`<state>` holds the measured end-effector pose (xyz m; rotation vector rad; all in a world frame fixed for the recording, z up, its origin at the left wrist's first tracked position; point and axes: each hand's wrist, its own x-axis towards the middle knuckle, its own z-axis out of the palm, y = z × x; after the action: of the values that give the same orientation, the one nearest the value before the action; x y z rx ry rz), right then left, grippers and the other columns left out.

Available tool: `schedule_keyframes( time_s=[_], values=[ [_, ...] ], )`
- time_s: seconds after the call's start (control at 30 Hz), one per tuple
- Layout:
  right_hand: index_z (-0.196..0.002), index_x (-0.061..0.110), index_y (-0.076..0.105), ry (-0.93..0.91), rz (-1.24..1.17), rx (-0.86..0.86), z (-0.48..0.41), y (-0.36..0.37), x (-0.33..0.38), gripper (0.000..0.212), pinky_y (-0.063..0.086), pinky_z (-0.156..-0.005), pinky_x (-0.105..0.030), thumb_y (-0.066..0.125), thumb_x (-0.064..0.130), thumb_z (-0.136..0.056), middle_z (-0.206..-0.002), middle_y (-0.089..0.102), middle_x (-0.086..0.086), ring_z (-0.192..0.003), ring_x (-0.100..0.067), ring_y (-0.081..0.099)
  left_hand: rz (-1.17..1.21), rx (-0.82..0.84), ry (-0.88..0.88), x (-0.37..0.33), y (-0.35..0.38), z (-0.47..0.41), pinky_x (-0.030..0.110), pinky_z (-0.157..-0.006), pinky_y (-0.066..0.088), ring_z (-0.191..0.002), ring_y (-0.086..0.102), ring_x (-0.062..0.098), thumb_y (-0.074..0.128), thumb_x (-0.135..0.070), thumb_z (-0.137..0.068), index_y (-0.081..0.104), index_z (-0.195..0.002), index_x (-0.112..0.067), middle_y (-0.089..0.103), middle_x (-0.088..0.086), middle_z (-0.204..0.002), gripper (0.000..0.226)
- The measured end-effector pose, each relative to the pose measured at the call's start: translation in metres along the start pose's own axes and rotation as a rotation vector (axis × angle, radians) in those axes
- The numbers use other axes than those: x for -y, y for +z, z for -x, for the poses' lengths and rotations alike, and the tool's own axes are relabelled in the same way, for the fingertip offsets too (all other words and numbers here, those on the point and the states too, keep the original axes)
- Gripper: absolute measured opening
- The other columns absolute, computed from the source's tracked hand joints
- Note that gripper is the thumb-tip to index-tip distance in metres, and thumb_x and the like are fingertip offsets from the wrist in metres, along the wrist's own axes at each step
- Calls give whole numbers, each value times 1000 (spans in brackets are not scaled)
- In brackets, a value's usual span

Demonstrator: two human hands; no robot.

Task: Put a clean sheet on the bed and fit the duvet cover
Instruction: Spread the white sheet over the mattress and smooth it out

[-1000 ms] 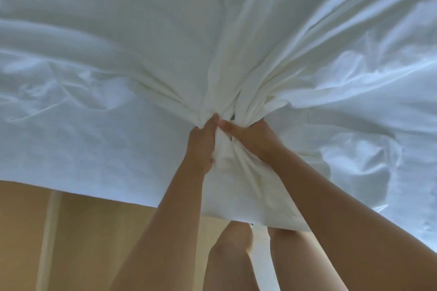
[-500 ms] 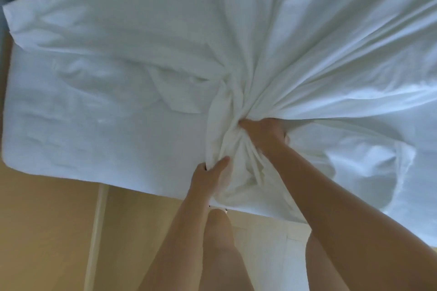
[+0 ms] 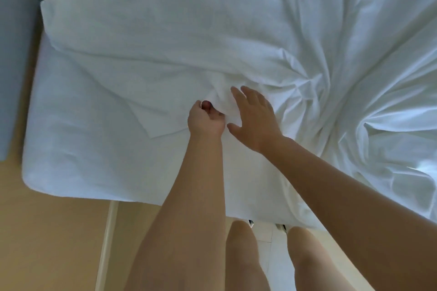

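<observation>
A white duvet cover (image 3: pixel 212 30) lies rumpled across the bed, with deep folds fanning out to the right. Beneath it a white sheet (image 3: pixel 78 149) covers the mattress down to the near left corner. My left hand (image 3: pixel 205 120) grips a bunch of the white fabric near the middle of the bed, fingers curled into it. Just to its right, my right hand (image 3: pixel 254 117) lies spread on the fabric with straight fingers, holding nothing.
A blue-grey panel (image 3: pixel 16 54) stands along the bed's left side. Tan flooring (image 3: pixel 47 231) runs in front of the bed, with a pale strip (image 3: pixel 107 243) across it. My bare legs (image 3: pixel 246 260) stand at the bed's near edge.
My right hand let go of the bunched fabric and spread flat beside it. My left hand moved up and took a grip on the fabric. The view pulled back, showing the bed's left corner.
</observation>
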<state>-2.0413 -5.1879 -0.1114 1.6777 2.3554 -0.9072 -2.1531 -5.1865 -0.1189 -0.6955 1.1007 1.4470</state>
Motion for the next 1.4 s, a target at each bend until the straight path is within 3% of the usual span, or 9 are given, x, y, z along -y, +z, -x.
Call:
schedule_keyframes(
  time_s=[0.17,0.33,0.5,0.63,0.83,0.97,1.13,1.27,1.4],
  values=[
    [-117,11,49,-68,185,67,-26,16,49,25,37,-80,-34,44,16,-93,-116,55,-8,-106,-30,52,-75,-48,154,-65,-75,29,35,-74,55,-54,61,15,42,-7,-98,59,-84,-6,60,4,-59,22],
    [-84,13,37,-386,-159,252,11,49,164,7,29,-65,-30,40,12,-90,-77,47,-4,-73,-27,45,89,-111,296,-135,-163,70,37,-82,52,-84,65,21,36,-16,-100,59,-108,-13,67,7,-94,24],
    [-112,5,48,-517,-41,503,67,128,249,21,35,-78,-33,40,10,-94,-111,55,-13,-105,-31,51,494,-45,382,-228,-248,89,30,-111,29,-89,54,14,34,-6,-92,59,-98,-12,54,1,-82,26],
    [-115,5,48,-454,39,528,74,164,279,24,38,-85,-35,39,8,-93,-116,52,-13,-111,-29,48,194,-194,430,-250,-292,79,44,-106,38,-118,55,28,32,-10,-97,50,-133,-7,59,10,-127,40],
    [-137,17,40,-308,147,806,49,173,261,54,33,-105,-36,48,46,-92,-139,41,-4,-130,-24,36,22,13,49,-277,-303,63,47,-98,43,-109,62,31,51,-46,-86,65,-118,-16,67,10,-117,46],
    [-128,13,50,-236,15,498,17,160,252,45,33,-104,-31,53,41,-92,-134,48,-3,-128,-20,40,-607,-170,50,-304,-261,34,38,-94,45,-111,61,31,49,-40,-96,54,-128,-8,63,11,-122,46],
    [-115,9,56,-157,23,322,3,155,255,28,41,-93,-34,51,24,-92,-118,53,-7,-109,-24,50,-793,-654,647,-288,-275,36,34,-95,41,-113,52,29,38,-19,-101,45,-127,8,54,16,-120,38],
    [-123,9,54,-165,11,343,20,157,245,34,36,-97,-31,51,22,-91,-128,50,-6,-118,-22,45,-941,-571,473,-257,-333,47,39,-110,32,-131,40,31,35,3,-90,17,-151,-16,37,12,-148,66],
    [-126,15,51,-36,-56,294,43,135,214,34,32,-100,-33,48,25,-93,-130,49,-1,-121,-20,43,-918,-698,385,-224,-318,51,32,-110,25,-136,31,34,44,0,-87,-4,-151,-10,18,19,-154,81]
  ],
)
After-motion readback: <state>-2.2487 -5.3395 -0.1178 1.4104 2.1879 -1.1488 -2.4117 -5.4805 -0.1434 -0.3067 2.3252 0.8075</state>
